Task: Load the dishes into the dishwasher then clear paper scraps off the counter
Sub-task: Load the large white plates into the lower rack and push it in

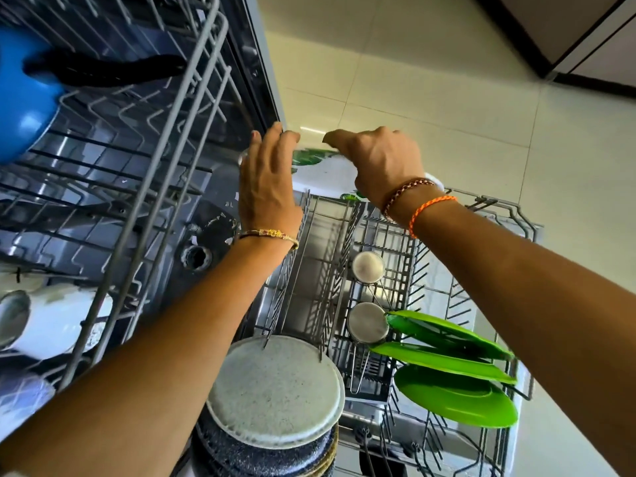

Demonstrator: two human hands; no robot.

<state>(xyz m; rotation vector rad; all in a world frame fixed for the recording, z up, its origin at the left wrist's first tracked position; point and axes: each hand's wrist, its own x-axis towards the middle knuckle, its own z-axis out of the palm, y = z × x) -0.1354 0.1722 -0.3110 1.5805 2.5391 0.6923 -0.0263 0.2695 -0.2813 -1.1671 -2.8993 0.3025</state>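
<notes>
Stage of task: loading is judged well advanced but not finished; one plate is being set into the lower rack (447,256).
Item in hand: a white plate with green leaf print (323,170) is held at the far end of the lower rack, between the two hands, its lower edge at the rack wires.
Left hand (266,180): fingers are extended and only slightly bent, laid against the plate's left edge; no curled grip is seen.
Right hand (382,160): fingers are curled over the plate's top rim, which is gripped.
Already loaded, near side of the hands: a speckled grey plate (275,390) over dark pans, three green plates (454,373) below the right forearm, two steel cups (367,294) between the forearms.
Upper rack (144,139), left of the left hand: a blue bowl (20,98) and white ware are held.
Outstanding: counter and paper scraps are not in view; that step is judged undone.
Floor: pale glossy tiles (481,98) lie beyond the hands; dark cabinet base far right.
</notes>
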